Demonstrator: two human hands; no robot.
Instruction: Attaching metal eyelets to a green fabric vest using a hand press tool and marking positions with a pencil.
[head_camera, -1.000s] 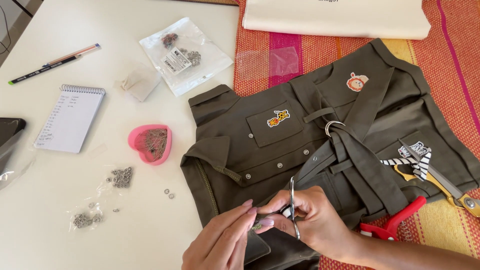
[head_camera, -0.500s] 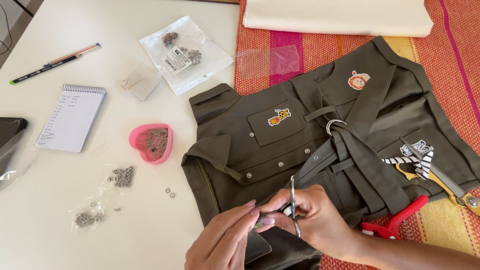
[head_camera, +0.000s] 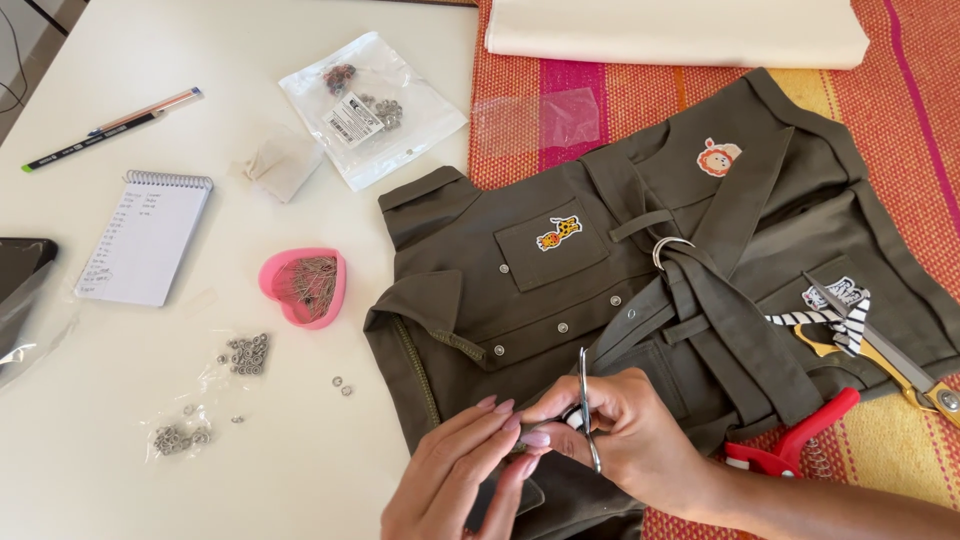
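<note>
The small piece pinched between the left hand (head_camera: 455, 475) and the right hand (head_camera: 625, 440) was too small to identify. The left wrist ran off the bottom edge. The red pliers (head_camera: 795, 445) lay half under the olive jacket (head_camera: 640, 300). The dark object (head_camera: 20, 275) at left was cut off.

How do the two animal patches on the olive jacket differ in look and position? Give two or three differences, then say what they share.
The giraffe patch is yellow with dark spots and a long full body; the lion patch is a round orange face. The giraffe patch sits on a flapped pocket nearer the collar; the lion patch sits higher, on the panel nearer the white folded cloth. Both are small cartoon animals lying flat on the olive jacket.
</note>
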